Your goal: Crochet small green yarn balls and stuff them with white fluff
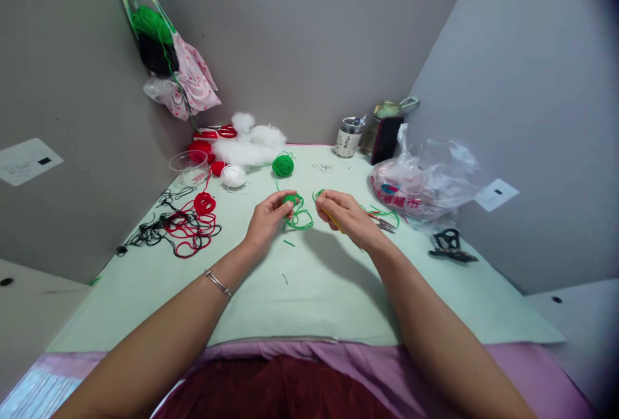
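Above the middle of the table my left hand (269,218) pinches a small piece of green yarn work (292,200), and loops of green yarn (302,219) hang beside it. My right hand (342,211) is closed around a thin tool with a yellow handle, probably a crochet hook (333,219). A bit of green yarn (317,194) shows at its fingertips. The two hands are a short way apart. Behind them lies a green yarn ball (283,165), with a strand running down toward my left hand.
Tangled black yarn (159,229), red yarn (205,204), a white yarn ball (233,176) and white stuffing (251,142) lie left. Scissors (384,223), a plastic bag (420,180) and a black claw clip (452,246) lie right. A pen holder (349,138) and phone (387,140) stand behind.
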`<state>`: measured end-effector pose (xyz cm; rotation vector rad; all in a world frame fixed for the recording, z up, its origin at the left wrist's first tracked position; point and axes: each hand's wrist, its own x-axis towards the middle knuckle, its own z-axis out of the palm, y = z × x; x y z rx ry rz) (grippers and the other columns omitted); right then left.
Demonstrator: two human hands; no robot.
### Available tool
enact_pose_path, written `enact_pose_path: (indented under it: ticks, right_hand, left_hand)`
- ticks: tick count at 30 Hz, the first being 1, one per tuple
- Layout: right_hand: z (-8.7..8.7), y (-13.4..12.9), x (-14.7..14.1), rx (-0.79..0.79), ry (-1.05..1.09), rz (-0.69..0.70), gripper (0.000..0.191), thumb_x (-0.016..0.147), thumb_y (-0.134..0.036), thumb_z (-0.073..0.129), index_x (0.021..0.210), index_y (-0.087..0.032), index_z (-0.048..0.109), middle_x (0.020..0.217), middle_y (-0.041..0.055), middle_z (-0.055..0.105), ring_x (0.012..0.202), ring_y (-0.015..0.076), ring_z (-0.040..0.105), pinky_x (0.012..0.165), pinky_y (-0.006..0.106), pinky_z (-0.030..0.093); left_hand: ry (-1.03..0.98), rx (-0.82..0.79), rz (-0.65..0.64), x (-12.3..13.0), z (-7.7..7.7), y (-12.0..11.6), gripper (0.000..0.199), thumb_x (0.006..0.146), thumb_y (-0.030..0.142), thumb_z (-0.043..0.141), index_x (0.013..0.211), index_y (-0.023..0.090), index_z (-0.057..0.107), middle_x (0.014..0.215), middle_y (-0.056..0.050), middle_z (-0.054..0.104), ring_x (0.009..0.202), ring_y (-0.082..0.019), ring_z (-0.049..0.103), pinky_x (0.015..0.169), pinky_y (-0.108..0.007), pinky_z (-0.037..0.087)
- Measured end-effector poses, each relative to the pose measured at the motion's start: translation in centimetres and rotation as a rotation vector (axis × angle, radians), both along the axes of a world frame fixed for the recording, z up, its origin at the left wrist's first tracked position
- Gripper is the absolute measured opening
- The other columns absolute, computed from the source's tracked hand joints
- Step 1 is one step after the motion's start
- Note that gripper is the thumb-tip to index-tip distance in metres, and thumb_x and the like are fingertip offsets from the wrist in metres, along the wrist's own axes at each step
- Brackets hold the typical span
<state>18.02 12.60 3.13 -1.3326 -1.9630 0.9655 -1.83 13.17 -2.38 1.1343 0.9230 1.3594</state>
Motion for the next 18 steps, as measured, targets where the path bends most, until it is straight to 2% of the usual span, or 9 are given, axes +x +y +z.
enact_pose_path:
  ticks: [2,5,7,12,18]
  right_hand:
    - [-0.2,-0.5,-0.7,-0.092,0.135,0.095,0.033,0.098,-0.047,0.044,0.090,-0.020,0.061,0.062,-0.0051,0.049,0.052,0.0105,0.038,0.051,0.024,0.032]
    - [-0.7,-0.7,-1.5,-0.289,0.371,0.195,0.028,0.091,-0.043,0.058,0.098,-0.018,0.069,0.054,-0.0079,0.045,0.048,0.0091,0.032,0.048,0.024,0.025]
    - [-1.1,-0.6,-1.8,-0.359,0.460,0.184,0.027,0.087,-0.039,0.062,0.097,-0.016,0.072,0.052,-0.0082,0.045,0.047,0.0090,0.032,0.047,0.024,0.023]
    - [-1.2,-0.3,-2.1,-0.404,0.525,0.137,0.026,0.083,-0.037,0.064,0.094,-0.015,0.072,0.049,-0.0093,0.042,0.046,0.0088,0.028,0.045,0.024,0.019]
    - [-1.5,0.1,-2.0,-0.487,0.589,0.132,0.027,0.081,-0.039,0.066,0.093,-0.015,0.072,0.046,-0.0108,0.038,0.044,0.0077,0.022,0.045,0.024,0.017]
  left_hand:
    - [0.012,0.010,0.006,0.0,-0.1,0.0,0.034,0.080,0.034,0.080,0.110,0.020,0.077,0.094,-0.003,0.075,0.070,-0.012,0.059,0.072,-0.028,0.050]
    - [0.039,0.029,0.017,-0.1,-0.2,0.1,0.034,0.080,0.034,0.080,0.110,0.021,0.077,0.094,-0.003,0.076,0.074,-0.014,0.062,0.076,-0.029,0.051]
    - [0.059,0.040,0.020,-0.1,-0.2,0.1,0.034,0.079,0.034,0.081,0.111,0.021,0.078,0.092,-0.003,0.076,0.078,-0.016,0.066,0.079,-0.030,0.052]
    - [0.106,0.053,0.016,0.0,-0.2,-0.2,0.035,0.081,0.032,0.079,0.114,0.020,0.078,0.081,-0.003,0.077,0.078,-0.018,0.068,0.081,-0.032,0.052]
    - [0.158,0.075,0.042,0.1,-0.1,-0.5,0.037,0.083,0.036,0.079,0.117,0.020,0.078,0.082,-0.003,0.077,0.080,-0.020,0.067,0.082,-0.032,0.051]
